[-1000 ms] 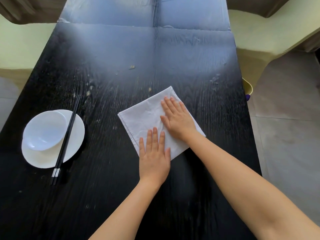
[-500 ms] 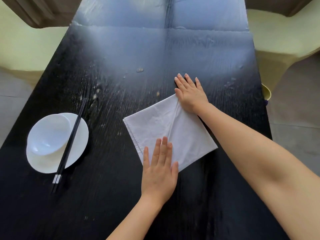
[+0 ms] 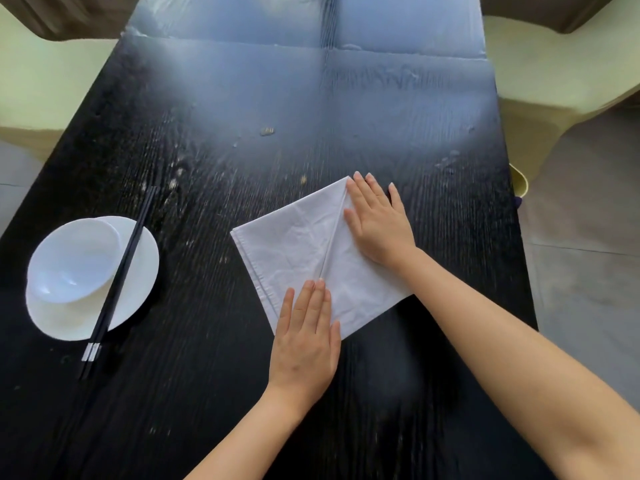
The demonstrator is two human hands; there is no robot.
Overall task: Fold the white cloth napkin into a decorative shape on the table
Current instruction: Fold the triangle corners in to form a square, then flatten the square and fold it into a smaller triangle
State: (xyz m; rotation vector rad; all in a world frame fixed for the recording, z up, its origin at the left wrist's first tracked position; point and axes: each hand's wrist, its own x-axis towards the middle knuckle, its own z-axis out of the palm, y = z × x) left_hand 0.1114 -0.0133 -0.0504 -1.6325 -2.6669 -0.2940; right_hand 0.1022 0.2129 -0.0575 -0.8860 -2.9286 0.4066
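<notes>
I'm looking down the long black table (image 3: 242, 98), and the white napkin (image 3: 294, 247) lies on its near right part, turned like a diamond, well apart from the plate (image 3: 138, 265), bowl (image 3: 72, 261) and chopsticks (image 3: 117, 282) out on the left. Here's the change: compared with a second back, when the cloth shows as a plain flat square under both palms, it now carries a straight folded edge (image 3: 332, 237) running from the far corner down toward the near one. I read that as the first shaping fold laid in and being pressed, so we're early, with most of the shape yet to make.

The right hand (image 3: 379, 226) is back from the far corner, where it reached half a second ago. It now lies flat on the right-hand flap, fingers straight and slightly spread, gripping nothing, thumb just beside the fold. The left hand (image 3: 304, 341) stays where it was, flat too, its straight fingers pressing the near corner while the heel of the palm sits on bare table. Its fingertips (image 3: 320, 285) touch the lower end of the fold, pinning it while the right hand presses
</notes>
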